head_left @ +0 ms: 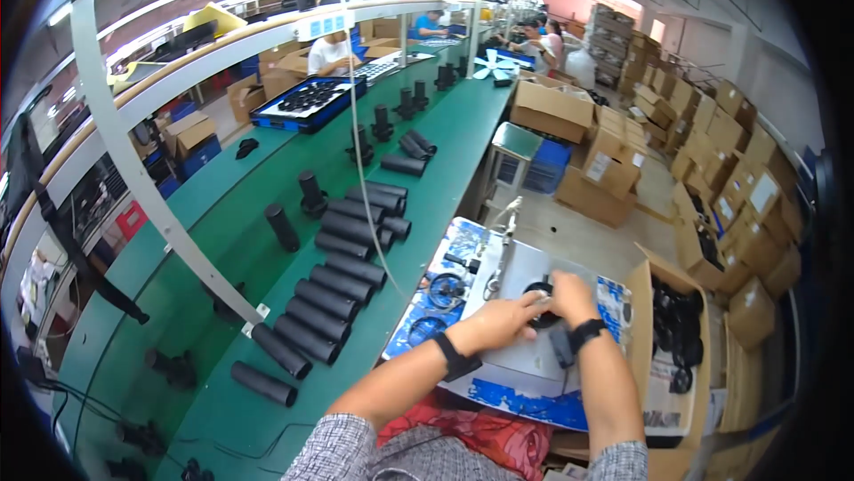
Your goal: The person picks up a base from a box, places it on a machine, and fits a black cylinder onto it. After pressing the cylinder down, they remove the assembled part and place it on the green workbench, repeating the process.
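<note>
In front of me a black round part (537, 289) sits on a silver-grey metal plate, partly hidden by my fingers. My left hand (498, 322) reaches in from the left, its fingers closed at the part's near edge. My right hand (574, 297) is curled over the part's right side, fingertips bent down onto it. Both wrists wear black bands. The grey plate (507, 358) rests on a worn blue-and-white bench top (525, 402). Left of the hands on this bench lie black ring-shaped parts (447, 289). A metal lever fixture (500, 254) stands beyond the hands.
Rows of black tubes (307, 328) lie on the green conveyor table (445, 139) to my left, with upright black assemblies (310, 189) behind them. An open carton of black parts (676, 321) stands close on my right. Stacked cartons (703, 139) and a stool (516, 141) are farther off.
</note>
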Demonstrator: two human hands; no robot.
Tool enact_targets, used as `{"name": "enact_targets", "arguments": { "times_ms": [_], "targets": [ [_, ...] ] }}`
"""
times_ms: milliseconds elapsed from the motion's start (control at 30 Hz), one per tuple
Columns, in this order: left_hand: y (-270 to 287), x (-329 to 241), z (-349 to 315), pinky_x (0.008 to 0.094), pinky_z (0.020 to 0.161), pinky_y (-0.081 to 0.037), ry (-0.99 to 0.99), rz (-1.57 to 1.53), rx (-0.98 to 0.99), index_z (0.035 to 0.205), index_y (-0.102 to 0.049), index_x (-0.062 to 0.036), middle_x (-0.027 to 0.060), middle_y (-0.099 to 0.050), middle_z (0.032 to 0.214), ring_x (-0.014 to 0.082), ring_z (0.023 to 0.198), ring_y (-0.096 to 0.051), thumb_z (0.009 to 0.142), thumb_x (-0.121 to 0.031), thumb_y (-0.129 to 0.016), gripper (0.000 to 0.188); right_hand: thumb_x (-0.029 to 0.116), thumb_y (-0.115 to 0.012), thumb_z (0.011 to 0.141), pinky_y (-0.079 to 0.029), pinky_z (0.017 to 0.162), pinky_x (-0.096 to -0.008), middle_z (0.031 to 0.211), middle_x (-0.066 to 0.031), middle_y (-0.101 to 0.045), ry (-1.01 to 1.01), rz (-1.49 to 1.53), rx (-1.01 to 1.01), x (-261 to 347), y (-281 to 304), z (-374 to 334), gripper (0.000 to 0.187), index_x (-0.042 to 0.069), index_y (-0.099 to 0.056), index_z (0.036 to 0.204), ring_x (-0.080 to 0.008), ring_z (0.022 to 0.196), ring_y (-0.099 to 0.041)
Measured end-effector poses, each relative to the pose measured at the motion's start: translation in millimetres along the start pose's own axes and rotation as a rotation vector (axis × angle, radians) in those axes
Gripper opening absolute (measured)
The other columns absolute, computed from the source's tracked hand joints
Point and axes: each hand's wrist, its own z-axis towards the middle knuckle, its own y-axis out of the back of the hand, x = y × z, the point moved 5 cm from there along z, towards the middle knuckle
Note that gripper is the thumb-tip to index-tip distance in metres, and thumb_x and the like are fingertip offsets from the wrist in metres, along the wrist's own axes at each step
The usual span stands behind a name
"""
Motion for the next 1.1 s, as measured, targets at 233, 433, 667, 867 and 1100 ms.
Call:
{"name": "enact_targets", "arguments": {
  "times_ms": [233, 433, 667, 867, 1100],
  "targets": [
    [246.4, 80.4, -160.0, 0.0457, 0.087, -0.057, 0.538, 0.507, -0.785, 0.102, -0.074, -0.0061, 0.0151, -0.072, 0.106, 0.0359, 0.101, -0.070, 0.094, -0.016, -0.071, 0.013, 0.008, -0.079, 0.091, -0.049, 0.070, -0.0306, 0.091, -0.0061, -0.059, -0.035, 0.748, -0.617, -42.5, -9.9, -144.2, 0.022, 0.003, -0.063, 0.105, -0.0183, 0.080, -0.058],
    [299.4, 299.7, -262.3, 0.0540, 0.105, -0.053, 0.862, 1.185, -0.384, 0.139, -0.068, -0.0234, 0.0135, -0.048, 0.155, 0.0456, 0.129, -0.056, 0.092, -0.028, -0.078, 0.048, 0.000, -0.079, 0.088, -0.043, 0.064, -0.0214, 0.089, 0.0009, -0.058, -0.100, 1.196, -0.449, -31.4, -50.7, -172.3, 0.022, 0.004, -0.063, 0.103, -0.0058, 0.074, -0.052],
    [303.9, 338.3, -292.4, 0.0525, 0.109, -0.049, 1.035, 0.581, -0.319, 0.133, -0.070, -0.0202, 0.0158, -0.050, 0.147, 0.0454, 0.122, -0.058, 0.090, -0.018, -0.079, 0.044, 0.001, -0.080, 0.086, -0.047, 0.064, -0.0239, 0.085, -0.0025, -0.062, -0.014, 0.904, -0.416, -21.4, -40.8, -169.5, 0.022, 0.002, -0.066, 0.104, -0.0087, 0.070, -0.055],
    [304.8, 160.5, -196.3, 0.0497, 0.097, -0.050, 0.489, 0.768, -0.555, 0.128, -0.070, -0.0100, 0.0196, -0.059, 0.128, 0.0412, 0.115, -0.059, 0.090, -0.012, -0.075, 0.038, 0.003, -0.080, 0.086, -0.053, 0.068, -0.0284, 0.093, -0.0076, -0.071, -0.066, 0.900, -0.526, -28.8, -26.1, -176.4, 0.025, 0.002, -0.069, 0.109, -0.0120, 0.071, -0.061],
    [174.1, -106.4, -115.9, 0.0491, 0.094, -0.044, -0.041, 0.354, -0.294, 0.132, -0.070, -0.0120, 0.0179, -0.062, 0.130, 0.0326, 0.108, -0.061, 0.087, -0.019, -0.076, 0.045, 0.019, -0.090, 0.083, -0.058, 0.076, -0.0309, 0.114, -0.0073, -0.073, 0.346, 1.058, -0.157, 120.7, 60.1, -183.1, 0.060, 0.005, -0.064, 0.135, -0.0129, 0.094, -0.071]
  ]
}}
